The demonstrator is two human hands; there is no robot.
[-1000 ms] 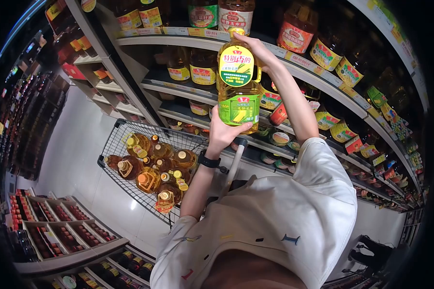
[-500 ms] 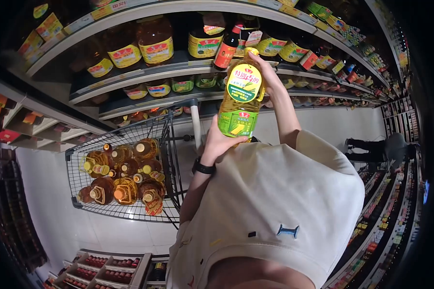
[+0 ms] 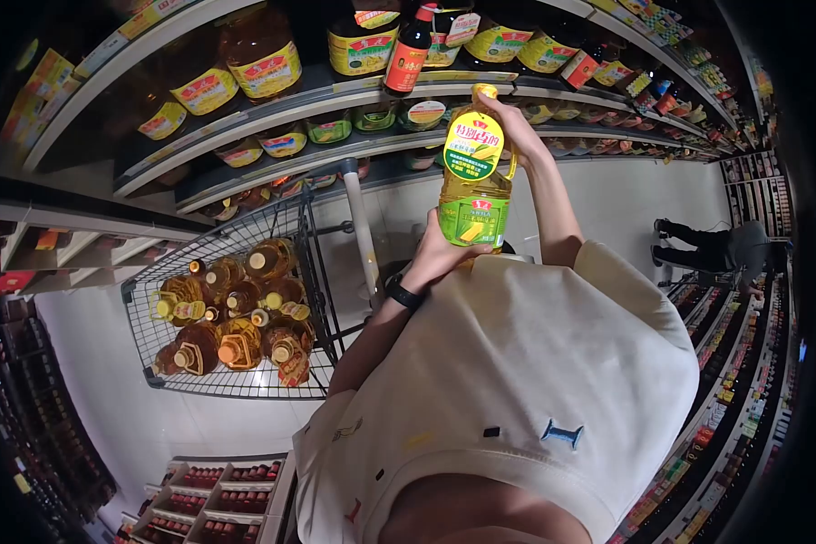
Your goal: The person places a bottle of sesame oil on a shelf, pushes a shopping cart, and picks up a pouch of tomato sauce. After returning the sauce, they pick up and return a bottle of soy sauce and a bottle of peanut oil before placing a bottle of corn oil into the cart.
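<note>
Between my two hands, in front of my chest, is a bottle of cooking oil [image 3: 477, 186] with a yellow cap, a green label and a round yellow tag at its neck. My left hand [image 3: 437, 247] is wrapped round its base from the left. Near the cap, my right hand [image 3: 510, 125] grips the neck from the right. The bottle stands nearly upright, its label toward me. Just behind it, a dark sauce bottle with a red label [image 3: 408, 59] sits on the shelf.
A wire shopping cart [image 3: 236, 394] with several oil bottles stands to my left. Shelves [image 3: 308, 95] of large oil jugs [image 3: 261, 63] curve ahead. On the right, another person [image 3: 739, 254] is by the far shelves. A bottle rack [image 3: 213, 490] stands at lower left.
The oil bottle and both hands have shifted a little to the right in view. The shelf goods sit further left and higher. My grip looks unchanged.
</note>
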